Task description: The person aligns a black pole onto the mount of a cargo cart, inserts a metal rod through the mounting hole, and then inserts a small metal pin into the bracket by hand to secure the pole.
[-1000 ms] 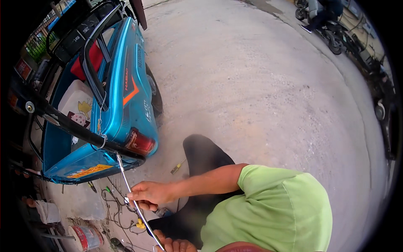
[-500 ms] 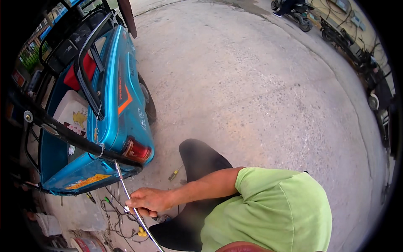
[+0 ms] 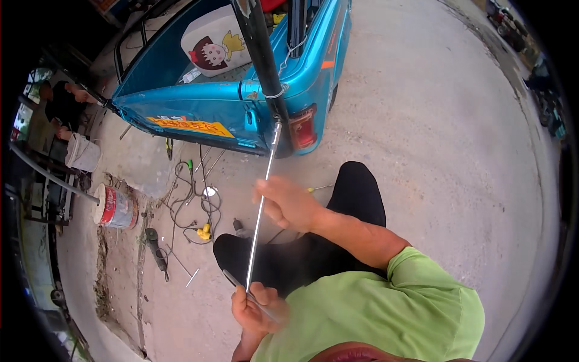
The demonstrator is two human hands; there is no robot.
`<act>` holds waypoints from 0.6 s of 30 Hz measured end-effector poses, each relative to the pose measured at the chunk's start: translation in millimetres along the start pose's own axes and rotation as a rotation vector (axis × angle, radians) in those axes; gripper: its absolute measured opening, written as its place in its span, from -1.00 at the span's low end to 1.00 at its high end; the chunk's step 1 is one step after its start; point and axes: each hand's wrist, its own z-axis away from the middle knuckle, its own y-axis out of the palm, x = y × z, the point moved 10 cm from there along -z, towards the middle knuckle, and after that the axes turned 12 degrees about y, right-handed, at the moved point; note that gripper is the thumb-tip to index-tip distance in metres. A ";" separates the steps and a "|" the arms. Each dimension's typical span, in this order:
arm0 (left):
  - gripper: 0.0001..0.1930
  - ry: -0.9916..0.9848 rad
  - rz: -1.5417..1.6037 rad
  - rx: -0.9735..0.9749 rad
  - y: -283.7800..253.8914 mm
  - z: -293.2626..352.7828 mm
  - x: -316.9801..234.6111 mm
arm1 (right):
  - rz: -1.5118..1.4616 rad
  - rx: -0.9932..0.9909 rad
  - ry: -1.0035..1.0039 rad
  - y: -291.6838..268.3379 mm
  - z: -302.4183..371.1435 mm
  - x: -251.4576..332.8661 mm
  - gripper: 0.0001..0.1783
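A long chrome T-handle socket wrench (image 3: 257, 235) slants up from my lap to the black upright post (image 3: 263, 60) at the rear corner of a blue cargo tricycle (image 3: 199, 92). Its socket end meets the foot of the post, beside the red tail light (image 3: 303, 128); whatever sits inside the socket is hidden. Low in the view, my left hand (image 3: 256, 308) is closed around the handle end, where a crossbar shows. My right hand (image 3: 292, 205), slightly blurred, curls its fingers about the middle of the shaft.
Tangled cables with a yellow connector (image 3: 204, 231) lie on the concrete, near a dark angle grinder (image 3: 155, 250). A red-and-white bucket (image 3: 116, 207) stands at left. Beyond it, another person (image 3: 67, 105) is near a white bucket (image 3: 82, 152). A screwdriver (image 3: 319, 188) lies by my knee.
The view has swung left, so the tricycle appears farther right. My left hand has come into sight on the wrench's handle end. My right hand stays at the shaft.
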 end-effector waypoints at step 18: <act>-0.63 1.016 -2.166 0.325 109.5 3.2 -83.6 | -0.151 -0.043 0.039 -0.6 -1.7 -5.2 -0.54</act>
